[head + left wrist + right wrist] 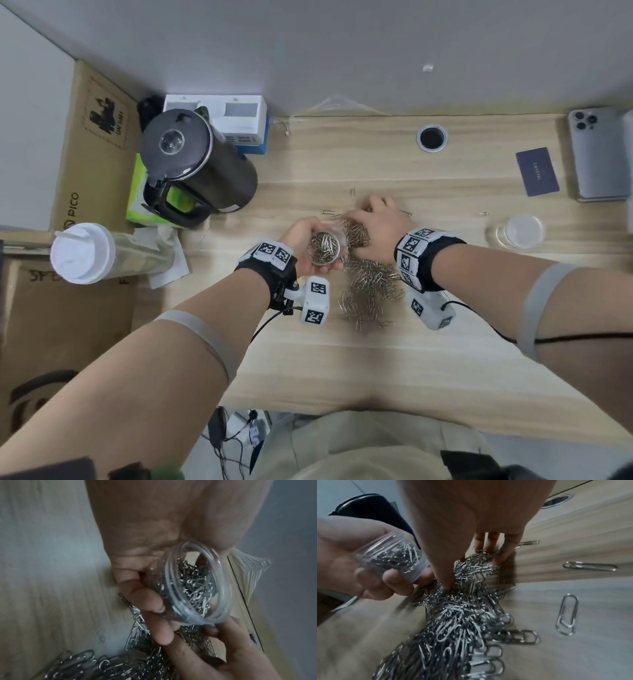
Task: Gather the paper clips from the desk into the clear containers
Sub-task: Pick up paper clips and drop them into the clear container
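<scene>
Left hand (pixel 306 240) grips 1 clear container (pixel 323 248); right hand (pixel 376 226) claws 1 clip pile (pixel 368 291).

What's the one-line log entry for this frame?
left hand holds container, part-filled | right hand grabbing clips from pile | second container untouched

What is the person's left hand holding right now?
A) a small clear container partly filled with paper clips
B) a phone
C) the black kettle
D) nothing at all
A: the left hand has its fingers wrapped round the clear container, and paper clips show inside it through the open mouth, while the right hand digs into the pile of paper clips on the desk.
</scene>
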### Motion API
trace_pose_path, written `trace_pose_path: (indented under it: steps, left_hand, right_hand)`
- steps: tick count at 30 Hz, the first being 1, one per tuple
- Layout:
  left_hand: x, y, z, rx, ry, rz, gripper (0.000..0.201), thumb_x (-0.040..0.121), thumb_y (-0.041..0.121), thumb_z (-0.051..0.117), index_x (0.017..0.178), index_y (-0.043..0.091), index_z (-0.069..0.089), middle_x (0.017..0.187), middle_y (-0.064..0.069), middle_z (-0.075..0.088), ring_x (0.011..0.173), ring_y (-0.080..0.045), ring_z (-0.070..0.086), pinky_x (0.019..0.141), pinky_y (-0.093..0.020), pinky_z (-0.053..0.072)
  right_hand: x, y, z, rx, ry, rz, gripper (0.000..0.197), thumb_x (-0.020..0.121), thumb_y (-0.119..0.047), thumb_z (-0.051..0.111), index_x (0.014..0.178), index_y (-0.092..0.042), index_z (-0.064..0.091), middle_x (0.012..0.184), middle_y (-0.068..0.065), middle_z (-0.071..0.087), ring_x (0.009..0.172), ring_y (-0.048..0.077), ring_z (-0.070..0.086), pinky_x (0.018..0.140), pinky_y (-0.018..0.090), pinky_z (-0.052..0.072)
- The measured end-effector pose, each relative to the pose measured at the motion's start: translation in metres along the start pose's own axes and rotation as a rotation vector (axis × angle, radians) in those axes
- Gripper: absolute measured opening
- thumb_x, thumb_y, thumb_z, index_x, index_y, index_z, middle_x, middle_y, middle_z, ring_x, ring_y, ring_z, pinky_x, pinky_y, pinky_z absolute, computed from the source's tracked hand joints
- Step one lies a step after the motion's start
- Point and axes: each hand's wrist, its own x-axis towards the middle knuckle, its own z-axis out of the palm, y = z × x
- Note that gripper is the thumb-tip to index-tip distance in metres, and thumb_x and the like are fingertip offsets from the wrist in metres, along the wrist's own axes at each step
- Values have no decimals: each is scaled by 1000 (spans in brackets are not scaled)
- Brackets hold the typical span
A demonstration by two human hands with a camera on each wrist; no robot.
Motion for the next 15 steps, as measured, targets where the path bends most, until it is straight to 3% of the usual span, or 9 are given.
trace_pose_path:
  steps: [4,8,11,15]
  left_hand:
    - [-1,-3,9,78,-63,-60,31,88,23,37,85,11,65,82,-16,68,59,-29,62,48,-22,36]
    - [-2,-5,13,120,-114,-124,44,88,22,35,70,10,74,82,-18,66,56,-30,63,45,-21,37]
    - [-8,-8,16,143,-131,-138,38,89,20,33,84,1,66,84,-21,64,56,-31,64,44,-21,40]
    - [-17,-13,15,158,-122,-130,34,89,19,33,89,-1,60,85,-21,62,59,-30,62,44,-21,40]
  right_hand:
    - [-6,0,0,-16,-61,-60,68,73,-38,69,136,-41,42,125,1,40,120,22,34,91,40,44]
    - [-15,2,1,-24,-106,-83,60,75,-34,67,132,-39,48,119,0,42,115,22,38,94,44,44]
    - [-24,5,3,-12,-147,-110,56,74,-41,68,127,-32,53,112,-1,40,112,22,37,92,42,44]
    - [-37,7,4,-40,-184,-135,71,61,-56,72,125,-32,52,103,-6,32,109,18,36,85,41,49]
